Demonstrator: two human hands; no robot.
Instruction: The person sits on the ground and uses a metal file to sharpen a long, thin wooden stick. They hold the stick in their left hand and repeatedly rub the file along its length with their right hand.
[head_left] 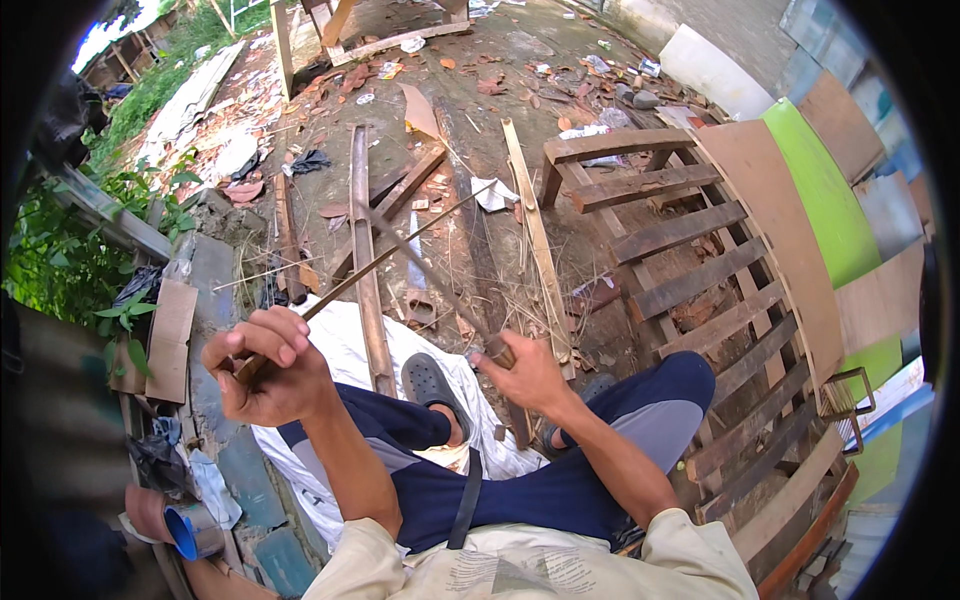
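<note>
Both hands were found occupied. Left hand point(270, 365) was closed around the near end of a thin strip point(345, 282), fingers curled over it, the strip slanting off to the far right. Right hand point(530, 372) grasped the wooden handle of a knife point(436, 280), its long blade pointing to the far left. Blade and strip crossed ahead of the legs point(560, 505); whether they touched at the crossing could not be determined.

Judged from this posture, the step in hand was trimming or scraping the strip. The next move appeared to call for a steady left hold, the blade edge set along the strip at a shallow angle, and a stroke directed away from the left fingers. A slip toward those fingers was rated the chief hazard.

A white sheet point(410, 340) lay under the left leg, with the near end of a long brown pole point(372, 320) on it. What looked like a saw point(420, 305) lay to the pole's right. A slatted frame point(697, 279) occupied the right side.
</note>
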